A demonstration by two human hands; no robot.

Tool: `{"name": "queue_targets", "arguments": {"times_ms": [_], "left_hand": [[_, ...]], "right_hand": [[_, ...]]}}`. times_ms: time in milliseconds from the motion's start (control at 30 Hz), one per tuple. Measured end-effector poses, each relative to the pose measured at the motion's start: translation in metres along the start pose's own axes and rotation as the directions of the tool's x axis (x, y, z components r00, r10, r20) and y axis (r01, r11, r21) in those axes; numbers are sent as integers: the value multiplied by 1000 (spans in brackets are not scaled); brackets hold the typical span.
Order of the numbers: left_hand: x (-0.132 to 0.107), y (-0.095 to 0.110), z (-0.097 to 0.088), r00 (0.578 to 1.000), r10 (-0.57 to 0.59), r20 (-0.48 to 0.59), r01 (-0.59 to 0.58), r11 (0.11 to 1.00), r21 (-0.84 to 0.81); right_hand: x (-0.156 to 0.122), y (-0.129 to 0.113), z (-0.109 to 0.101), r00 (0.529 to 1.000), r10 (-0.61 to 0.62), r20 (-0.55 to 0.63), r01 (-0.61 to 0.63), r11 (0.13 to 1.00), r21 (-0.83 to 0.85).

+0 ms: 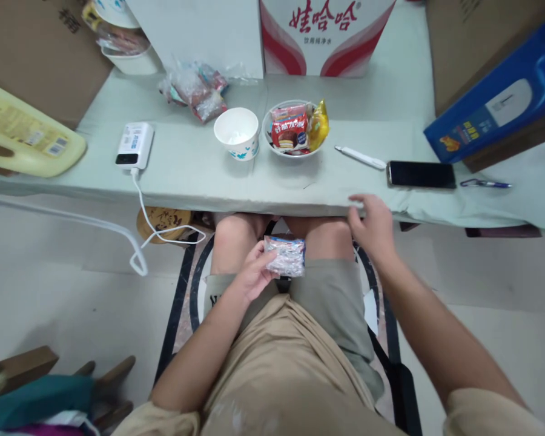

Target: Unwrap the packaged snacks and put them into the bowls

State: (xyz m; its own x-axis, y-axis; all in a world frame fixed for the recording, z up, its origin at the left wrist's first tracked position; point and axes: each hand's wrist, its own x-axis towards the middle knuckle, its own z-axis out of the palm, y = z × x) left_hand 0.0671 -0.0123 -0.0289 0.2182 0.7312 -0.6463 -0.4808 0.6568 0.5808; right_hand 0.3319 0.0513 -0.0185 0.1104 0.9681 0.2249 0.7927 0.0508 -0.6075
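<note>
Wrapped packet [286, 257], clear shiny film: located over the lap, below the near edge of the counter [295, 191]. Left hand [257, 272] has its left end; grip closed on it, thumb across the top face. Right hand [372, 227] at the counter edge, grip loosely spread, thumb parted from index finger; contact with the edge cannot be determined.

Counter, ahead of packet: bowl [291, 155] containing a red snack packet [290, 130] and a yellow packet [318, 126]. Paper cup [237, 146] just left of bowl, upright. Crumpled wrappers [195, 91] behind cup. Right of bowl: white pen [361, 158], then black phone [421, 174], lying flat. Far left of cup: white power bank [135, 145], cable [142, 200] plugged in and hanging over the edge.
</note>
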Motion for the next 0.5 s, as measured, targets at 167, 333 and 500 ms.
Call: {"name": "queue_targets", "arguments": {"times_ms": [167, 333, 500], "left_hand": [[-2, -1, -5, 982, 168, -88, -151, 974, 169], [1, -3, -20, 931, 366, 5, -346, 875, 337], [0, 8, -23, 894, 440, 78, -425, 784, 451]], "right_hand": [[106, 38, -5, 998, -60, 32, 68, 891, -449], [129, 48, 0, 980, 0, 198, 126, 773, -621], [86, 33, -29, 990, 140, -20, -135, 898, -419]]}}
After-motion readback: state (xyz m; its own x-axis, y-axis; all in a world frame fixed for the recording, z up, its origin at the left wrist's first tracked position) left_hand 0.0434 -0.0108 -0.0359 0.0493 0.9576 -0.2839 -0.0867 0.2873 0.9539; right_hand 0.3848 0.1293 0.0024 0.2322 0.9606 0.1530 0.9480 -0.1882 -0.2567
